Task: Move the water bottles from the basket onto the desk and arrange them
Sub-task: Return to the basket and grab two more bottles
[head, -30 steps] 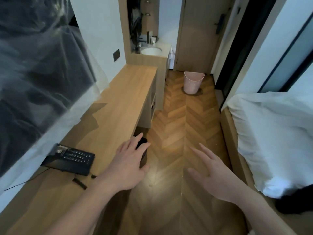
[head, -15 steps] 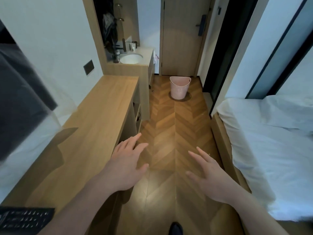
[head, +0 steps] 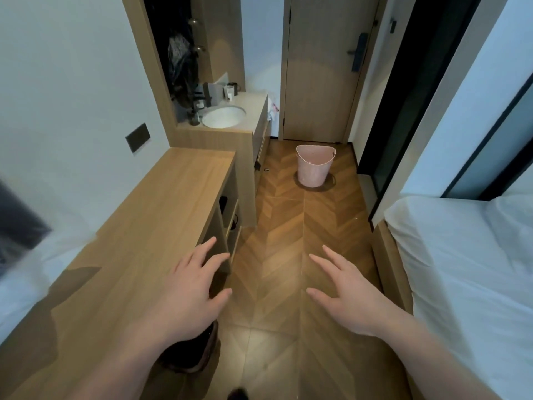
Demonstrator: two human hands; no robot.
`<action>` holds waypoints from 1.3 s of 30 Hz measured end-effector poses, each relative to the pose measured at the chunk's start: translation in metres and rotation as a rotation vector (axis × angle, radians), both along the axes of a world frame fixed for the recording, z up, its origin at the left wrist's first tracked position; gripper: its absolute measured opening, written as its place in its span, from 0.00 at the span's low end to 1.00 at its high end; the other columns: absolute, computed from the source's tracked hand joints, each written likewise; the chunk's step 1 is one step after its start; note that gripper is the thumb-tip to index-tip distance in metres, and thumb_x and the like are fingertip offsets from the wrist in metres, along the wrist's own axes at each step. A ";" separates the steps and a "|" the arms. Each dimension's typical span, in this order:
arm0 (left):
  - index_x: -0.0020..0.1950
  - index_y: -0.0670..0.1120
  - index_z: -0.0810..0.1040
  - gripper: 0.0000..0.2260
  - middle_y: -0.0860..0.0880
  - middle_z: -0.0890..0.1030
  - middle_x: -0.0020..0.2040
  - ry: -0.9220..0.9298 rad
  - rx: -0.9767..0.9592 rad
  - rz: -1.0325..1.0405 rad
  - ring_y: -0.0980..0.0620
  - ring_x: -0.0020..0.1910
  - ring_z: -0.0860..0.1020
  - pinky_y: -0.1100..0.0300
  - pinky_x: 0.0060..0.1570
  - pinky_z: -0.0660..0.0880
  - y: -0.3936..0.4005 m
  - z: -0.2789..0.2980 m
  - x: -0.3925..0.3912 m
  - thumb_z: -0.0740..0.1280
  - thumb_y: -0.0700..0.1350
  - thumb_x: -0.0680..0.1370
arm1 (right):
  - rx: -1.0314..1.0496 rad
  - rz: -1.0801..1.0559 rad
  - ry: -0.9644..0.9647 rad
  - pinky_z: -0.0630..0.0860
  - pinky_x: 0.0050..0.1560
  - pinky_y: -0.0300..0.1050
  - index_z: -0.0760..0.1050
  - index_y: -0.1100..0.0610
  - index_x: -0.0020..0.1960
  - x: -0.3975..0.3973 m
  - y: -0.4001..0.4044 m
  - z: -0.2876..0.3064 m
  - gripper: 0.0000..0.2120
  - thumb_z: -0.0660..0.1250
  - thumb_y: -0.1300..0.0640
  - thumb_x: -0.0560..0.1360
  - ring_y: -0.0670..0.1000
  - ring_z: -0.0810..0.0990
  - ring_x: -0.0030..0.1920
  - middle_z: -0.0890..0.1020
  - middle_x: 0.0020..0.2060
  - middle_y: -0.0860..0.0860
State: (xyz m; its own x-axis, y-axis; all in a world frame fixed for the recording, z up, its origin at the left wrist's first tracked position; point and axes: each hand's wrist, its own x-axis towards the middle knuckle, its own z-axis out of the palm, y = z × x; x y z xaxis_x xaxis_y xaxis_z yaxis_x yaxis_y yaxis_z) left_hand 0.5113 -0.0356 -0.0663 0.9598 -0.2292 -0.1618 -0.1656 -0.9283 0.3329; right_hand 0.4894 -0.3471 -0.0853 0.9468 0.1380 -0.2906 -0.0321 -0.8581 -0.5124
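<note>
A pink basket [head: 315,166] stands on the wooden floor far ahead, near the closed door; its contents are hidden from here and no water bottles show. The long wooden desk [head: 161,215] runs along the left wall with a bare top. My left hand [head: 193,293] hovers over the desk's right edge, fingers spread, holding nothing. Over the floor, my right hand [head: 349,295] is also spread and empty.
A bed with white sheets [head: 467,269] fills the right side. Beyond the desk is a counter with a sink [head: 223,116] and small items. A dark bin [head: 190,356] sits on the floor under my left wrist. A floor aisle [head: 291,232] leads to the basket.
The view has advanced down the aisle and tilted up: the basket and door look nearer, and the phone on the desk has dropped out of view. Both hands stay spread and empty.
</note>
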 end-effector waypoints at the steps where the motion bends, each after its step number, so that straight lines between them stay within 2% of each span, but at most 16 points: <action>1: 0.82 0.64 0.56 0.30 0.61 0.44 0.84 -0.015 0.005 0.001 0.53 0.83 0.49 0.51 0.81 0.54 -0.001 -0.002 0.018 0.63 0.63 0.81 | 0.002 -0.002 0.000 0.53 0.85 0.52 0.51 0.37 0.85 0.017 -0.003 -0.002 0.36 0.62 0.35 0.82 0.48 0.45 0.85 0.44 0.85 0.38; 6: 0.83 0.62 0.55 0.31 0.58 0.44 0.85 -0.055 0.027 -0.057 0.52 0.84 0.47 0.52 0.80 0.50 -0.011 -0.015 0.119 0.62 0.65 0.81 | -0.026 -0.044 -0.016 0.54 0.85 0.53 0.50 0.37 0.85 0.101 -0.015 -0.012 0.36 0.62 0.35 0.82 0.48 0.45 0.85 0.43 0.85 0.39; 12: 0.84 0.61 0.52 0.34 0.56 0.38 0.84 -0.042 0.053 -0.149 0.50 0.84 0.40 0.49 0.81 0.45 -0.026 -0.018 0.245 0.62 0.65 0.81 | -0.046 -0.155 -0.008 0.53 0.84 0.53 0.49 0.35 0.84 0.191 -0.035 -0.017 0.36 0.62 0.34 0.81 0.48 0.44 0.85 0.42 0.84 0.37; 22: 0.84 0.62 0.53 0.33 0.56 0.38 0.84 -0.083 0.057 -0.309 0.50 0.84 0.39 0.51 0.77 0.38 -0.101 -0.015 0.407 0.62 0.63 0.82 | -0.026 -0.265 0.014 0.51 0.83 0.52 0.49 0.35 0.84 0.313 -0.086 -0.031 0.36 0.61 0.34 0.82 0.48 0.43 0.85 0.41 0.84 0.38; 30: 0.83 0.63 0.54 0.32 0.56 0.39 0.85 -0.055 0.059 -0.283 0.50 0.84 0.40 0.52 0.76 0.38 -0.190 -0.029 0.536 0.63 0.63 0.81 | 0.001 -0.253 0.045 0.49 0.83 0.51 0.48 0.35 0.84 0.447 -0.168 -0.054 0.36 0.60 0.33 0.82 0.49 0.42 0.85 0.40 0.84 0.38; 39: 0.83 0.61 0.54 0.32 0.55 0.39 0.85 -0.032 0.024 -0.200 0.50 0.84 0.40 0.49 0.80 0.41 -0.267 -0.023 0.650 0.63 0.61 0.82 | -0.038 -0.116 0.055 0.48 0.83 0.52 0.49 0.37 0.85 0.611 -0.258 -0.037 0.35 0.60 0.34 0.83 0.50 0.41 0.85 0.41 0.84 0.39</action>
